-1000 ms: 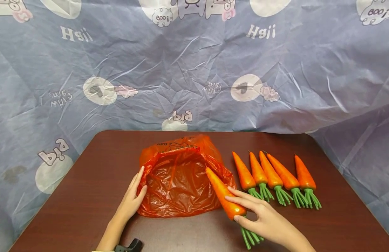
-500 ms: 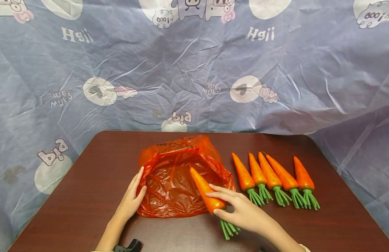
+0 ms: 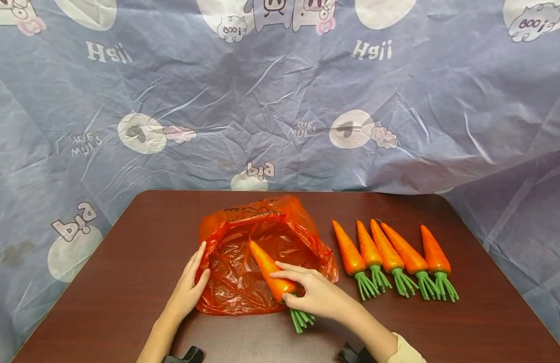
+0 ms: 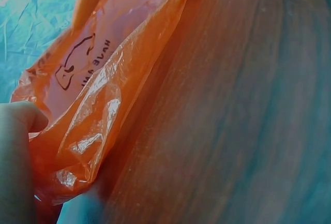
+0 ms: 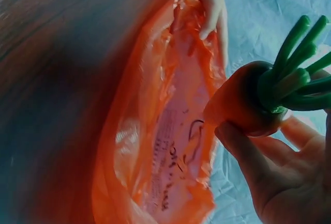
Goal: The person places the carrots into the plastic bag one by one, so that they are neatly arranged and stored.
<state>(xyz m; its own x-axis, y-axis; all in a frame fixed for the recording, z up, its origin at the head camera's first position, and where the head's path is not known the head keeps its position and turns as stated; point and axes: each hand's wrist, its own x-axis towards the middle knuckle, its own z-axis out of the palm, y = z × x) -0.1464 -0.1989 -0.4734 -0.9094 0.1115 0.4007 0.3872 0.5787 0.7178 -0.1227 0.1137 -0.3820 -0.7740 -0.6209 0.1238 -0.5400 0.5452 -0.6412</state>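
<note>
A red plastic bag [image 3: 236, 287] lies on the table with its mouth spread toward me. My left hand [image 3: 187, 287] holds the bag's left rim, thumb inside the mouth and fingers along the outside; the left wrist view shows the thumb [image 4: 32, 116] hooked over the plastic [image 4: 98, 125]. In my right hand [image 3: 314, 292] is an orange carrot [image 3: 268, 269] with green stalks, pinched near its thick end between thumb and fingers. Its tip points into the bag's opening. The right wrist view shows the green stalks [image 5: 297, 71] toward the camera and the bag [image 5: 129, 136] beyond.
Several more carrots [image 3: 391, 252] lie in a row on the right of the brown table [image 3: 116, 282], stalks toward me. A patterned blue-grey cloth [image 3: 262, 91] hangs behind the table's far edge and along its sides.
My right hand has carried the carrot leftward, from the bag's right rim to the middle of its mouth. The left hand and the bag have stayed in place.
</note>
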